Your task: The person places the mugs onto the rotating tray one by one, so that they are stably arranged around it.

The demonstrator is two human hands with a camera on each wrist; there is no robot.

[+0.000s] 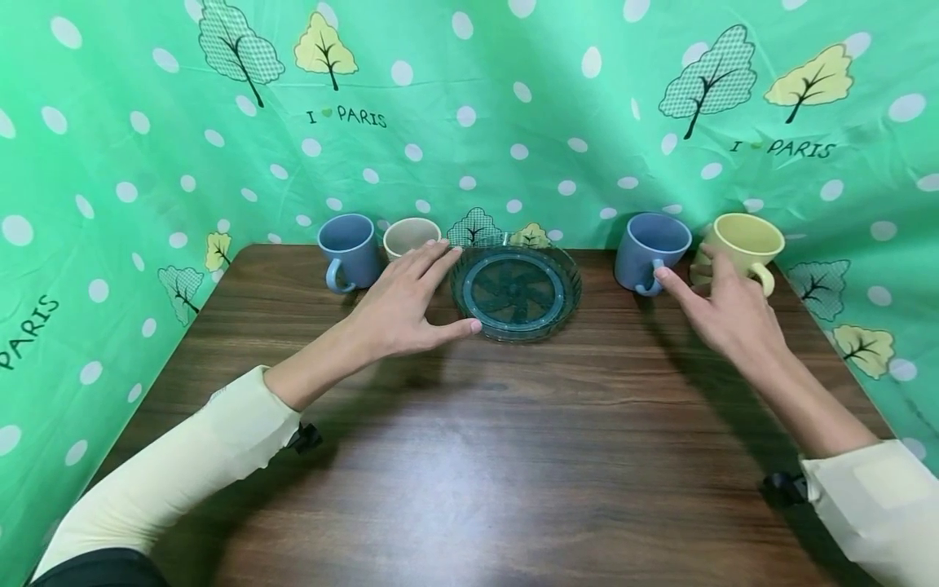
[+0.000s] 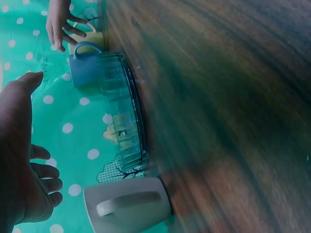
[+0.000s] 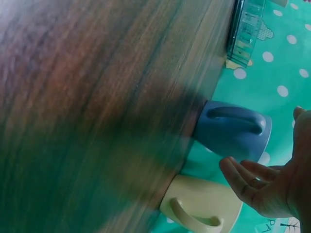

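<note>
Head: glass dish [image 1: 515, 289] on table [image 1: 469, 456], between white mug [image 1: 406, 237] and blue mug [image 1: 640, 259] at right; left hand [image 1: 406, 306] spread wide, holding nothing; right hand [image 1: 736, 314] loosely spread, empty, near yellow mug [image 1: 750, 238]. Left wrist: hand apart from dish. Right wrist: hand beside blue mug, touch unclear.

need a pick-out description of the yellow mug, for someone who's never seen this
In the head view, find the far edge of the wood-grain table, along the green curtain. At its right end, next to a blue mug and the right hand, stands the only yellow mug.
</note>
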